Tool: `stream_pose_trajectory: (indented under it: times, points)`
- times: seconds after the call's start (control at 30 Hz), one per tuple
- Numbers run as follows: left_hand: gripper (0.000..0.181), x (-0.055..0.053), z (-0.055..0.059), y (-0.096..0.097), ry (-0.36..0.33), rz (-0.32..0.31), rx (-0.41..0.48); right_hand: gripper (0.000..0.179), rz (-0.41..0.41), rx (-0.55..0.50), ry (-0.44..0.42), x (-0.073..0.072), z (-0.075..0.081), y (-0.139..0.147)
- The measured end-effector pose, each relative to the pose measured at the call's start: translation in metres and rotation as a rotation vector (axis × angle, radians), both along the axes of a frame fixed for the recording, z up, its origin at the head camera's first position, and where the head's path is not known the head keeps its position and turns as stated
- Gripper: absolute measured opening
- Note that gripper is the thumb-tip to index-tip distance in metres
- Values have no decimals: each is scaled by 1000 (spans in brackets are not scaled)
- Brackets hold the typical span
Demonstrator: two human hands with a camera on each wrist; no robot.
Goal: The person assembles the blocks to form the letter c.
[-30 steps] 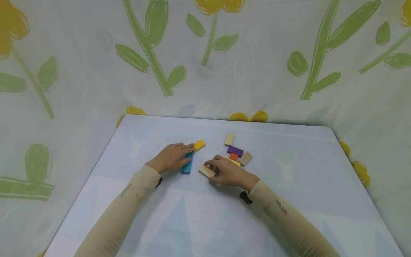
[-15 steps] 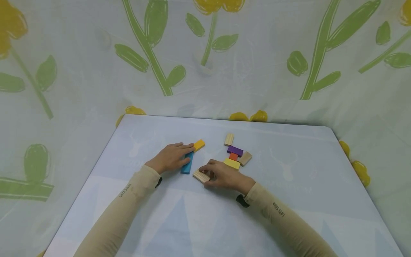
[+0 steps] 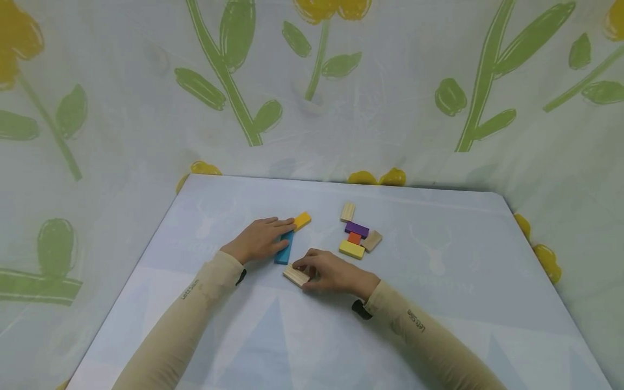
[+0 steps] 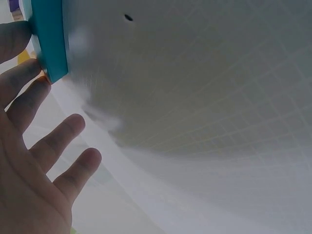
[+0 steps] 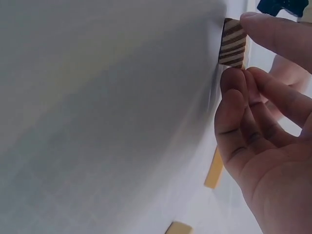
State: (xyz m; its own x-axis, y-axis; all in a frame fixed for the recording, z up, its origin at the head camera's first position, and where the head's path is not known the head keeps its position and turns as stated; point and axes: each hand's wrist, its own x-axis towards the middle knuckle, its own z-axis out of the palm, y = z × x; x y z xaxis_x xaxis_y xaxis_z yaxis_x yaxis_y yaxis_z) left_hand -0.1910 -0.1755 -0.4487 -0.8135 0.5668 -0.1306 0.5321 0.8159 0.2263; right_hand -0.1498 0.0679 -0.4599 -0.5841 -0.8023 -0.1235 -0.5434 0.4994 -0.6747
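My right hand pinches a plain striped wooden block between thumb and fingers, flat on the table. Its grained end shows in the right wrist view, while the other fingers curl in below. My left hand rests with fairly straight fingers on a blue block and reaches the near end of an orange-yellow block. From the left wrist, the thumb and fingertips touch the blue block's edge, and the remaining fingers spread apart. The near end of the plain block lies just below the blue block's near end.
Right of the hands, a purple block, a red-orange block, a yellow block and a plain wooden block lie close together. Another plain block lies behind them. A flower-patterned curtain hangs behind the white table.
My right hand has slid the plain wooden block leftward and nearer to me, past the blue block's near end, uncovering the yellow block. My left hand has stayed in place.
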Motion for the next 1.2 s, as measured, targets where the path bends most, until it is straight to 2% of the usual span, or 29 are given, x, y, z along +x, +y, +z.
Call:
stream_pose_trajectory:
  times: [0.27, 0.83, 1.03, 1.2]
  points:
    - [55, 1, -2, 0, -3, 4, -2, 49, -18, 34, 8, 3, 2, -9]
    - [56, -2, -2, 1, -12, 5, -10, 47, -22, 26, 74, 4, 0, -12]
    - [55, -1, -2, 0, 6, -6, -2, 47, -21, 19, 63, 5, -1, -13]
    - [55, -1, -2, 0, -9, 8, 2, 46, -24, 18, 66, 6, -1, -13]
